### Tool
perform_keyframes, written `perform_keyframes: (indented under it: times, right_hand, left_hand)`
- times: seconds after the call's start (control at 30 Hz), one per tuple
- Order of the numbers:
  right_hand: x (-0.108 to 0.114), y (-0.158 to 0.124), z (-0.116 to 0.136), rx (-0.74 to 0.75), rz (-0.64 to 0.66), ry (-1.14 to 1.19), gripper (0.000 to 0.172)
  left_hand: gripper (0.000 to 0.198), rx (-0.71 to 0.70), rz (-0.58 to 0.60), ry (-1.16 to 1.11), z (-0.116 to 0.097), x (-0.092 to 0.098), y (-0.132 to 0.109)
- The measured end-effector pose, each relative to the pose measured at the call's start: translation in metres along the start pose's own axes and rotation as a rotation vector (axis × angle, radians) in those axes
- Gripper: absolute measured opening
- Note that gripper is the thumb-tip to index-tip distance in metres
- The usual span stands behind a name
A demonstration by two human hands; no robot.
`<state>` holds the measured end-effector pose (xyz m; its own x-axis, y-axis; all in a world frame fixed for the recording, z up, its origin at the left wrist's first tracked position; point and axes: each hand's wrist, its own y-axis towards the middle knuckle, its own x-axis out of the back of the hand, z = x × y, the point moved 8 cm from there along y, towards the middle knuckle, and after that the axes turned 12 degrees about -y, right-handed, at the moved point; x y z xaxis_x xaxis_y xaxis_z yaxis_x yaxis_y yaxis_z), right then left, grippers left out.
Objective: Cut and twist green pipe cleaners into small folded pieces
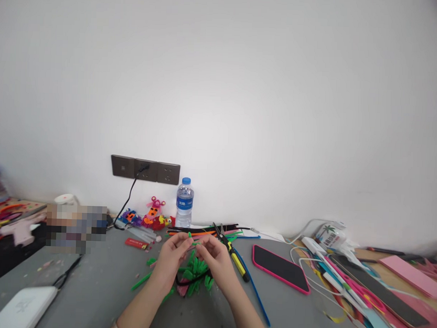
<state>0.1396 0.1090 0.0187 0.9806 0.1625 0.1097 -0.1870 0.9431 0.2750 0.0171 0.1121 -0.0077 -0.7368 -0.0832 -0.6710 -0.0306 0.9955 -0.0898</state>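
My left hand [172, 256] and my right hand [215, 257] are raised close together over the grey mat, fingertips pinched. Between them runs a short green pipe cleaner [189, 235], its tip poking up past my left thumb. Under my hands lies a heap of bent green pipe cleaner pieces [196, 268], with a black strand curving across it and a pink bit beside it. Pliers with yellow and black handles [239, 265] rest just right of my right hand. A long blue pipe cleaner [259, 297] curves alongside them.
Behind my hands stand a water bottle [184, 203] and small colourful pipe cleaner figures [154, 214]. A pink-cased phone [281, 269] lies to the right, near cables and pink scissors [364, 296]. At left are a red lighter [136, 243] and a white device [23, 308].
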Motion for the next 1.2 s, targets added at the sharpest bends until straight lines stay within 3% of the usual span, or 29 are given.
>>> perform_keyframes:
  times: [0.43,0.83,1.2]
  right_hand:
    - [0.018,0.001,0.001,0.019,-0.113,-0.100,0.026]
    - [0.021,-0.001,0.024,0.152,-0.081,-0.165,0.010]
    - [0.019,-0.003,0.026,0.175,-0.036,-0.269,0.010]
  left_hand:
    - [0.036,0.070,0.108,0.063,0.007,-0.004,0.001]
    - [0.034,0.064,0.174,0.129,0.005,-0.008,-0.001]
    - [0.032,0.135,0.262,0.205,0.008,-0.015,-0.006]
